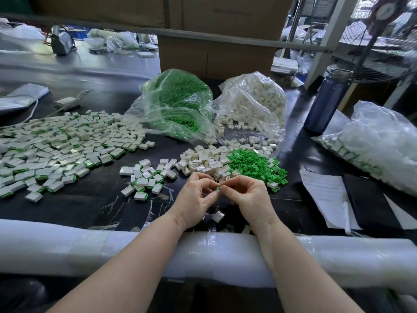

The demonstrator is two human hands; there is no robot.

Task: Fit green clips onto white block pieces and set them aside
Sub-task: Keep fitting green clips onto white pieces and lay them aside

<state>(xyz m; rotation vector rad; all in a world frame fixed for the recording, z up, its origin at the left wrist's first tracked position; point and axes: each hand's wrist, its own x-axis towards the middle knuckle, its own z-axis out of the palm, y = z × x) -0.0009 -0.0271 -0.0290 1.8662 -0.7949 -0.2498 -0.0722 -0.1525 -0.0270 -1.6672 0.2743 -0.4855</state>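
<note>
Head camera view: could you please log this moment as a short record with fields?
left hand: pinches a green clip together with the right hand
loose green clips: heap right of the loose white blocks
finished pieces: spread across the table's left side
supply bags: green bag, white bag behind the heaps
stray block: on the table beneath the hands

We see the finished pieces [56,150] spread at the table's [94,199] left, two bags [178,105] at the far middle, loose blocks [203,161] and clips [255,163] just near them, and papers [325,195] right.
</note>
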